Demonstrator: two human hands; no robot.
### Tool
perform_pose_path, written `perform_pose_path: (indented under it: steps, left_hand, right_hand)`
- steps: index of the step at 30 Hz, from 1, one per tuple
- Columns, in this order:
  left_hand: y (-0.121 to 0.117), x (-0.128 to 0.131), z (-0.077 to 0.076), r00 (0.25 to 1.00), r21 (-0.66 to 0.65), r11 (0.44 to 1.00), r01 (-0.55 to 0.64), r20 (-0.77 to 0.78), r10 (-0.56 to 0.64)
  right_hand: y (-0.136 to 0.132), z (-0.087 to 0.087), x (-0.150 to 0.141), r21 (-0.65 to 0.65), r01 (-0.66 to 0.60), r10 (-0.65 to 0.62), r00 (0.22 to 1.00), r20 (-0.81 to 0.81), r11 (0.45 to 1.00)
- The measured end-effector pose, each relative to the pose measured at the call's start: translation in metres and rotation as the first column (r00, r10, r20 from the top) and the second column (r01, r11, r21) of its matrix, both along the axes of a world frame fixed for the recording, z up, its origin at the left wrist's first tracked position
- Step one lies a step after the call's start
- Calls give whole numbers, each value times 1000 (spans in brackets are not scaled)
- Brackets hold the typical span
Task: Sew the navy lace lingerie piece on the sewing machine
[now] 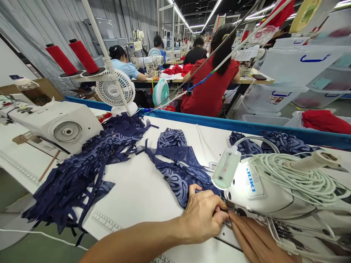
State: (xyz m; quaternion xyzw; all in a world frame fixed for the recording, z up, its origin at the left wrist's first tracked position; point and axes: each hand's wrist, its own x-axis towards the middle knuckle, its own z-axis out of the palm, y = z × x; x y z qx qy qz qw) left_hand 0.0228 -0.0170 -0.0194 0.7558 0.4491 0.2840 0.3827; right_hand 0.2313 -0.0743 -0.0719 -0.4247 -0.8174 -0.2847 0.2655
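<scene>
A navy garment piece with pale blue swirl patterns [175, 175] lies on the white table and runs up to the sewing machine [263, 186] marked JUKI. My left hand [203, 212] rests on its near edge, with thumb and forefinger pinched close to the machine's needle area. My right hand [255, 235] comes in from the lower right, under the machine head. Its fingers are stretched and pressed together, the tips meeting my left fingertips. What lies between those right fingertips is too small and covered to make out. The machine head hides part of the cloth.
At left, a heap of navy garment pieces [82, 175] hangs over the table edge beside another sewing machine [65, 126]. More patterned pieces [287, 142] lie behind the JUKI. A white fan [115, 89] and red thread cones [83, 56] stand beyond. Several people sit ahead; plastic bins [296, 69] are stacked right.
</scene>
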Motion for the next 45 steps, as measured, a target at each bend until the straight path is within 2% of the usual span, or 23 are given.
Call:
perform_pose_path:
  steps: [5,8,10,13,15,19,21,26,30,34,38,45]
  left_hand:
    - [-2,1,-3,1000,49,999,6,-19,-5]
    - [0,3,-3,996,75,994,-80,-25,82]
    - [3,4,-2,988,89,985,-146,-33,150]
    - [7,7,-2,983,117,978,-172,-50,179]
    - [8,8,-2,982,128,977,-170,-55,179]
    - [8,8,-4,979,150,972,-180,-67,192]
    - [8,8,-4,977,157,970,-184,-79,198]
    - [8,8,-6,976,172,968,-184,-87,201]
    - [8,7,-6,977,161,972,-173,-97,190]
    - [9,6,-3,978,147,976,-162,-111,179]
    - [8,6,-3,976,154,974,-164,-119,183]
    - [8,7,-9,974,176,970,-165,-127,188]
  right_hand:
    - [-3,-5,11,-52,1,6,991,131,999]
    - [-2,0,13,-100,86,-69,985,161,991]
    - [0,3,16,-127,99,-70,974,215,987]
    - [6,0,25,-87,-8,40,927,373,996]
    - [9,-4,29,-86,-58,89,902,423,995]
    - [9,-7,27,-185,21,47,935,352,983]
    - [10,-4,24,-208,3,74,929,362,978]
    - [14,8,21,-173,-53,125,890,438,984]
    - [17,8,25,-166,-60,133,868,478,984]
    - [16,3,25,-206,-34,128,875,466,978]
    - [12,7,15,-240,33,66,918,392,970]
    - [15,22,5,-116,5,53,868,493,993]
